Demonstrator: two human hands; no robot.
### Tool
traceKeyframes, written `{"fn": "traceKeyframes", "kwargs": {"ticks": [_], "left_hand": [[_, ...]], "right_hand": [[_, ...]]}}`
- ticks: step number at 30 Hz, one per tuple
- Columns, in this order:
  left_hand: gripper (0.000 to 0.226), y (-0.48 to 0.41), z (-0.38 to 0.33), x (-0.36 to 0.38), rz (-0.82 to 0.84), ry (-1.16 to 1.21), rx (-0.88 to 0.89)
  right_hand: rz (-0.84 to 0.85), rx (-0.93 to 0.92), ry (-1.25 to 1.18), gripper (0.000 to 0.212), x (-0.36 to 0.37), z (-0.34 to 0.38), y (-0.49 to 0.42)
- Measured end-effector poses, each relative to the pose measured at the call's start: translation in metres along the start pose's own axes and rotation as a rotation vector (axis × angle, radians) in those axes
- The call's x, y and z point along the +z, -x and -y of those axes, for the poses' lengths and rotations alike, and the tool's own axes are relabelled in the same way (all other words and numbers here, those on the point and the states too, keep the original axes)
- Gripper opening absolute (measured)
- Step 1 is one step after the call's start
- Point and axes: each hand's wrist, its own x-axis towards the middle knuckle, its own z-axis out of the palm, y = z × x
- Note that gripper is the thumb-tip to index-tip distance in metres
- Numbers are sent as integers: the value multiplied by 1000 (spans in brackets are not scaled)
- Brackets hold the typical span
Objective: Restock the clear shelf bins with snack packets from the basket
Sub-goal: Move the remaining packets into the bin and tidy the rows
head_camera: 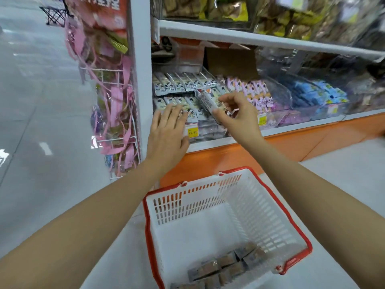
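Observation:
My right hand [235, 115] pinches a silver snack packet [208, 101] over the leftmost clear bin [205, 130] on the lower shelf. That bin holds rows of similar silver packets [181, 82]. My left hand [168, 130] lies flat with straight fingers on the packets at the bin's front, beside a yellow price tag [192, 132]. On the floor below stands a white basket with a red rim [229, 222]; several brown-grey packets [225, 265] lie at its near end.
Neighbouring clear bins hold pink packets [252, 92] and blue packets [318, 94]. A white shelf [260, 38] above carries yellow-brown bags. A wire rack with pink hanging goods [114, 101] stands left of the shelf post. An orange plinth [270, 147] runs under the shelf.

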Motion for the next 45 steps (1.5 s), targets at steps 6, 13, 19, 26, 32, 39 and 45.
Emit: {"fn": "traceKeyframes", "kwargs": {"ticks": [6, 13, 19, 26, 32, 39, 45], "left_hand": [[60, -3, 3, 3, 40, -81, 13], [62, -1, 9, 7, 56, -75, 36], [63, 1, 10, 6, 17, -50, 55], [43, 31, -7, 18, -148, 50, 307], [39, 64, -13, 61, 192, 44, 289], [66, 109, -1, 107, 641, -11, 116], [80, 132, 4, 126, 650, 13, 77]], "right_hand": [[-25, -52, 240, 20, 40, 4, -40], [-75, -36, 450, 17, 63, -8, -49], [-20, -100, 351, 23, 50, -10, -40], [41, -216, 128, 11, 19, -35, 22], [509, 38, 103, 9, 26, -101, 108], [1042, 283, 217, 13, 55, -175, 204], [1383, 355, 361, 24, 77, -201, 251]]}}
